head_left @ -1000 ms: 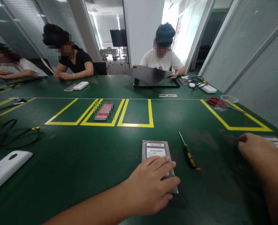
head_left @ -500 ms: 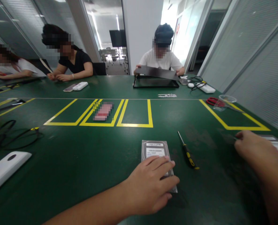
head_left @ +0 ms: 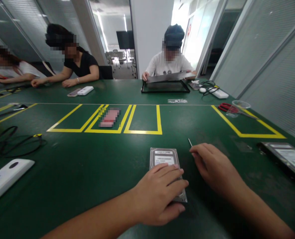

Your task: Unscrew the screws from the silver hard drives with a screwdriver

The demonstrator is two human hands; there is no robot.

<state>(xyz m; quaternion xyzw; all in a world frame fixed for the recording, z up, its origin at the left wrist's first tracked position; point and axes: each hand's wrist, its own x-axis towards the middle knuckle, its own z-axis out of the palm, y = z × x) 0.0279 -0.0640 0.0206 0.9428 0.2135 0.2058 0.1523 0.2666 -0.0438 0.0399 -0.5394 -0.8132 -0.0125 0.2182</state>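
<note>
From the head camera, there's the left hand (head_left: 162, 192), laid palm-down across a silver hard drive (head_left: 164, 156), fingers spread loosely over its label, not clenched. The drive lies flat on the green table (head_left: 92, 172), front and centre, its far end showing beyond the knuckles, short of the yellow tape outlines (head_left: 143, 132).

Over to the right hand (head_left: 213, 167), just beside the drive: fingers bent down over a screwdriver (head_left: 189, 142), only the metal shaft poking out past the fingertips! The handle is hidden beneath, so whether those fingers have closed on it, one cannot tell.

Out to the right sits a second hard drive (head_left: 290, 157), well apart from the hand. Beyond it, red-handled scissors (head_left: 227, 107) next to a clear plastic cup (head_left: 244, 105). Over on the left, a white device (head_left: 8, 181) and a looped black cable (head_left: 3, 144).

And across the table, a co-worker in white (head_left: 171, 64) holds a tilted dark panel (head_left: 169, 77) by its two ends, above a black frame (head_left: 166, 91).
</note>
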